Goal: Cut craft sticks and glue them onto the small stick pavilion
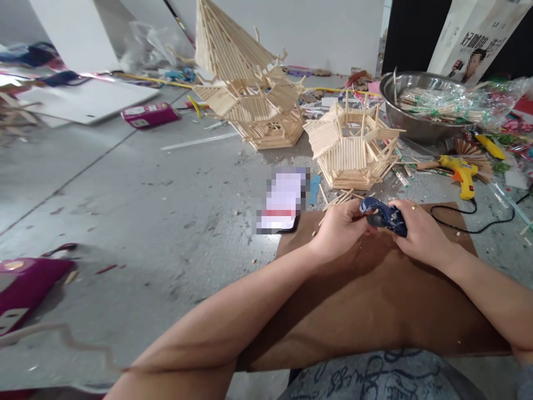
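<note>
My right hand (416,230) is closed round a dark blue tool (391,215), which looks like cutters or pliers, over the brown board (366,300). Close to the tool's dark end, my left hand (339,228) is pinched; anything between its fingertips is too small to make out. Just beyond both hands lie loose wooden sticks (343,197). Behind them stands a small open stick structure (353,147) with sloping panels. A taller stick tower (258,100) with a pointed roof rises to its left.
A phone (281,200) lies left of the board. At the right are a yellow glue gun (462,172) with its black cord and a metal bowl (408,125) of wrapped sticks. Purple packs (150,115) and a white panel (87,100) are on the left.
</note>
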Motion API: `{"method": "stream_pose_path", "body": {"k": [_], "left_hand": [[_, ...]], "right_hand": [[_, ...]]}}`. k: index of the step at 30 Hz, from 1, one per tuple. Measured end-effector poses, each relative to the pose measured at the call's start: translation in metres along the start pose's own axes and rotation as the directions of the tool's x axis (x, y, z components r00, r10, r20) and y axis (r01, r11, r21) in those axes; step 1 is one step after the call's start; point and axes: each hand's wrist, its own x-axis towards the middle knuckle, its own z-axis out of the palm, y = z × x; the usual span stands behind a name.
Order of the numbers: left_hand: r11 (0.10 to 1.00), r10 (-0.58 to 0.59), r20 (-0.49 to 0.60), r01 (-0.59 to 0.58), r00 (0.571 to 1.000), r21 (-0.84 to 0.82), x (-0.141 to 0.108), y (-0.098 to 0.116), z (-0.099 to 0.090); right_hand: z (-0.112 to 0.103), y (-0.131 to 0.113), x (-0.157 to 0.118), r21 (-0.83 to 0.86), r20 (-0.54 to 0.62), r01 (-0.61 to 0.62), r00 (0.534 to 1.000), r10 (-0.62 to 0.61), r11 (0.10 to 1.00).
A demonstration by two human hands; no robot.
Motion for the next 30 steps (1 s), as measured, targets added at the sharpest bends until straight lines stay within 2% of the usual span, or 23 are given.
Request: {"method": "stream_pose_path", "body": {"k": [9, 23, 30], "left_hand": [[0.998, -0.005, 0.025, 0.007, 1.000, -0.070, -0.0010, 0.0042, 0.0005], [0.987, -0.099, 0.086, 0.109, 0.991, -0.120, -0.0012, 0.0090, -0.0017], [0.982, -0.105, 0.107, 0.120, 0.989, -0.148, 0.0006, 0.0068, -0.0040]], "right_hand": [[0.0012, 0.0009, -0.0016, -0.023, 0.021, -0.025, 0.999, 0.025, 0.999], [-0.0012, 0.0033, -0.0015, -0.054, 0.080, -0.026, 0.996, 0.030, 0.998], [-0.0011, 0.0045, -0.0010, -0.048, 0.118, -0.036, 0.992, 0.041, 0.998]]}}
